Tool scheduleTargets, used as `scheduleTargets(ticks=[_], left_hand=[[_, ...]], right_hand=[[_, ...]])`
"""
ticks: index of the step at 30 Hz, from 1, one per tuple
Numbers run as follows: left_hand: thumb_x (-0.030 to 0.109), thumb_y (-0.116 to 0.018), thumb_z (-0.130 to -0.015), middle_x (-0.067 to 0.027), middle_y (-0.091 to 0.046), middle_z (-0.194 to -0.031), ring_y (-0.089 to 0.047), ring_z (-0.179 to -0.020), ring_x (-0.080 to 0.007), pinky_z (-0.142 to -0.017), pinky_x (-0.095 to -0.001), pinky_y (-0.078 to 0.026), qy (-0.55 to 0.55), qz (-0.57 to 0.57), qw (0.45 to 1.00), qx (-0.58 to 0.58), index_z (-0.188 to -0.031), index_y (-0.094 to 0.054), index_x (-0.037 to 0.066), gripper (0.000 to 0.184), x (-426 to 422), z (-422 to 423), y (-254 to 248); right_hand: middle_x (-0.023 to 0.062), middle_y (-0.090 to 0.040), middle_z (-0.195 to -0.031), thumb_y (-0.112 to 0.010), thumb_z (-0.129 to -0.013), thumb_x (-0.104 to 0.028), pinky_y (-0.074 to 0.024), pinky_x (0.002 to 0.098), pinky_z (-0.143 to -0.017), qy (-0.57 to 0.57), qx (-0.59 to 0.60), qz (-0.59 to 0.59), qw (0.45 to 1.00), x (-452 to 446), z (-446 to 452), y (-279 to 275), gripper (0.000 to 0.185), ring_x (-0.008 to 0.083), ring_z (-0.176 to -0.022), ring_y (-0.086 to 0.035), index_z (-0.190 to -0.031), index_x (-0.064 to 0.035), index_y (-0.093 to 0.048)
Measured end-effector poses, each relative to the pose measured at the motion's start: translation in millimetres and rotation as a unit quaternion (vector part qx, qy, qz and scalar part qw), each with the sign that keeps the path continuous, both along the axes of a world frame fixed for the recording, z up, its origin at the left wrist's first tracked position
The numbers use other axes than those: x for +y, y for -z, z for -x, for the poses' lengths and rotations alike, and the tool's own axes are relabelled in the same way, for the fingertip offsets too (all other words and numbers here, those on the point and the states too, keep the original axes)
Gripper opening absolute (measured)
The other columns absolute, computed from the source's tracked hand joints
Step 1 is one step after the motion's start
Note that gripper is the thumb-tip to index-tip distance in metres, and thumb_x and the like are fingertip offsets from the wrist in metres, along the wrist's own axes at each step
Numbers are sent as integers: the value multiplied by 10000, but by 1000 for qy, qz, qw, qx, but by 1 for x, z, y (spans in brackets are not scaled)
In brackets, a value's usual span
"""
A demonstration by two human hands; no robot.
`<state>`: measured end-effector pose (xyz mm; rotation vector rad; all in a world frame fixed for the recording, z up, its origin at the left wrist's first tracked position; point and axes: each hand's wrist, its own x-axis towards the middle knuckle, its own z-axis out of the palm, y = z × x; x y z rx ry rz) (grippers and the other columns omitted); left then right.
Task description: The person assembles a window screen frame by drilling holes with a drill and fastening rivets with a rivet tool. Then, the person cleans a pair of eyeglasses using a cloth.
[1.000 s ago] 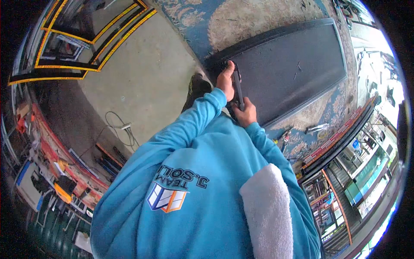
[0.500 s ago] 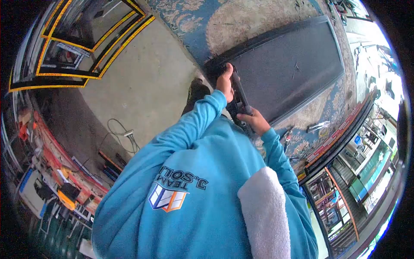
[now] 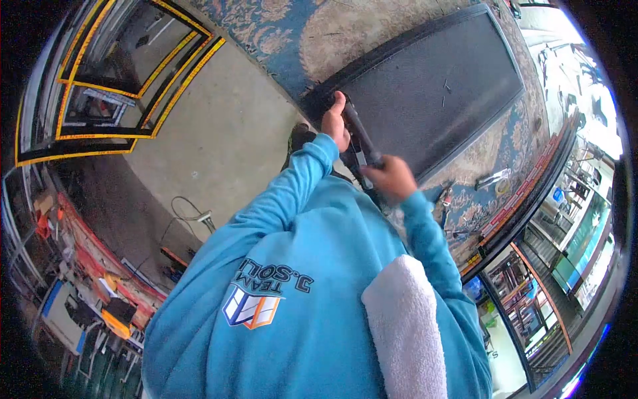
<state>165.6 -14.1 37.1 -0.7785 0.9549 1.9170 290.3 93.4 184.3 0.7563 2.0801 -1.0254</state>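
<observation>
In the head view, my left hand [image 3: 336, 124] is closed around the far end of a dark long-handled tool [image 3: 359, 130], its thumb pointing away from me. My right hand [image 3: 393, 179], a little blurred, is wrapped around the near end of the same tool. A light metal part shows beside the dark bar; the tool's exact kind is not clear. Beyond my hands, a framed dark mesh panel [image 3: 425, 100] lies on the patterned carpet. Two small pin-like metal pieces [image 3: 446, 86] rest on the mesh.
Black frames edged with yellow tape [image 3: 146, 126] stand at the upper left. Pliers-like tools [image 3: 444, 197] and a silver tool [image 3: 492, 178] lie on the carpet [image 3: 266, 30] at right. A cable [image 3: 186, 216] loops over the floor at left. A white towel [image 3: 405, 319] hangs down my front.
The right hand has shifted slightly up and closed around the dark bar's near end. Both hands still hold the tool. The whole view has shifted a little.
</observation>
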Motion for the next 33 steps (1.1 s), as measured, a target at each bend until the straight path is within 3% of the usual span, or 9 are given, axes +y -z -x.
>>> scheduleTargets(ticks=[1,3,5,8,11,20,25,30,33], left_hand=[[542,-554,-937,-42,-580,-815,-563,-744,-197,-738,-348,-480,95,46,961,256,-936,-580,80,462,-9,-10,15],[539,-553,-939,-44,-583,-821,-565,-750,-198,-745,-350,-484,21,-1,990,141,-940,-582,72,468,-7,-2,-3],[544,-559,-933,-47,-592,-820,-571,-754,-197,-739,-346,-492,-74,-45,996,-16,-929,-600,63,483,0,3,-10],[561,-572,-918,-50,-596,-808,-574,-749,-191,-723,-341,-493,-34,-12,999,6,-915,-614,65,497,0,-1,-17],[581,-589,-898,-36,-597,-773,-576,-717,-173,-706,-328,-496,-23,5,1000,8,-907,-616,73,508,1,0,-16],[590,-614,-876,-31,-586,-763,-564,-692,-170,-686,-320,-488,-8,-15,999,27,-907,-610,78,512,-1,-7,-3],[610,-577,-889,-18,-594,-800,-567,-704,-179,-675,-352,-479,-1,-8,1000,-4,-899,-610,99,512,-3,-4,-11],[694,-535,-863,-17,-593,-782,-569,-719,-204,-674,-426,-458,2,16,998,65,-907,-612,132,569,-1,-1,-6],[722,-522,-849,-20,-586,-779,-569,-730,-224,-680,-473,-459,37,31,999,10,-897,-598,137,592,3,3,-24]], right_hand=[[186,-694,-838,-701,-820,-364,-525,418,-702,144,-29,160,976,10,14,-43,438,292,-735,-689,-992,36,-665],[159,-699,-842,-692,-832,-347,-525,395,-709,283,-55,314,905,16,17,-61,419,270,-737,-683,-988,41,-664],[107,-686,-851,-701,-852,-345,-510,348,-736,148,64,212,964,14,6,-33,429,218,-754,-645,-1037,39,-646],[86,-673,-857,-720,-853,-344,-490,321,-765,59,101,160,980,-1,-29,75,453,183,-777,-609,-1080,36,-626],[95,-674,-896,-739,-830,-347,-494,334,-766,194,160,245,936,-20,-39,81,468,181,-795,-614,-1093,23,-626],[56,-659,-857,-799,-760,-389,-496,332,-676,143,136,66,978,-28,-40,100,505,178,-756,-607,-1034,0,-629],[152,-672,-845,-741,-780,-434,-495,376,-752,150,98,157,971,-23,-37,90,503,249,-791,-636,-981,20,-657],[123,-664,-800,-738,-783,-441,-490,372,-732,174,86,191,962,-26,-31,90,477,227,-750,-622,-925,7,-662],[54,-627,-705,-744,-816,-364,-470,324,-601,168,151,27,974,-42,-26,99,380,130,-664,-576,-857,2,-652]])
